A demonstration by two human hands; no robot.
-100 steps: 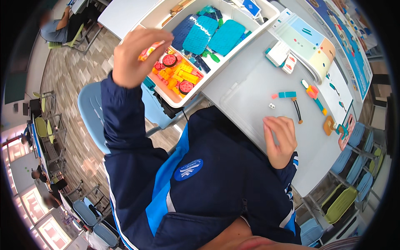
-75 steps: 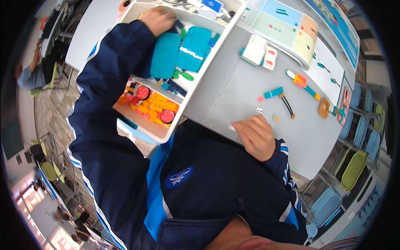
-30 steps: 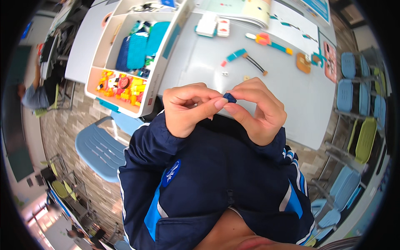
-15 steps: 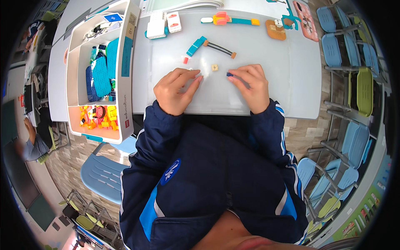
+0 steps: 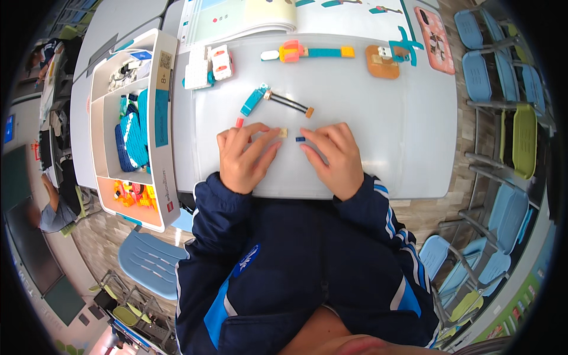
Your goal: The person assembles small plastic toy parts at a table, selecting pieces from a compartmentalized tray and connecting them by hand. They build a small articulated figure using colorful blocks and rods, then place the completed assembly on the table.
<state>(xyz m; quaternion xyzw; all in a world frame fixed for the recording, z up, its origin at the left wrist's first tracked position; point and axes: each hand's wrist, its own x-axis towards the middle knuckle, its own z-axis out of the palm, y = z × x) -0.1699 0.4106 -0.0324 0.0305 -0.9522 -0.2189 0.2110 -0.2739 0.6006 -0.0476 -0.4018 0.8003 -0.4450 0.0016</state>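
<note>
Facing inward, left hand [image 5: 242, 158] and right hand [image 5: 337, 158] are held, fingertips apart, beside tan brick [image 5: 283, 133] and blue brick [image 5: 300, 139] respectively.

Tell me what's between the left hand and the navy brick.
In the head view, a tan brick lies between the left hand and navy brick.

- In front of me, a pale grey table [image 5: 408, 160] with rounded corners, bright light glinting on its top.
- To my left, a blue plastic chair [image 5: 151, 263] with a slotted seat or back; I can't tell which.
- Wood-look plank floor [image 5: 97, 244] around me.
- To my right, blue chairs [image 5: 509, 204] and a lime-green chair [image 5: 518, 142] on metal frames.
- At far left, a pale wall [image 5: 25, 115] bearing a large dark panel [image 5: 35, 236].
</note>
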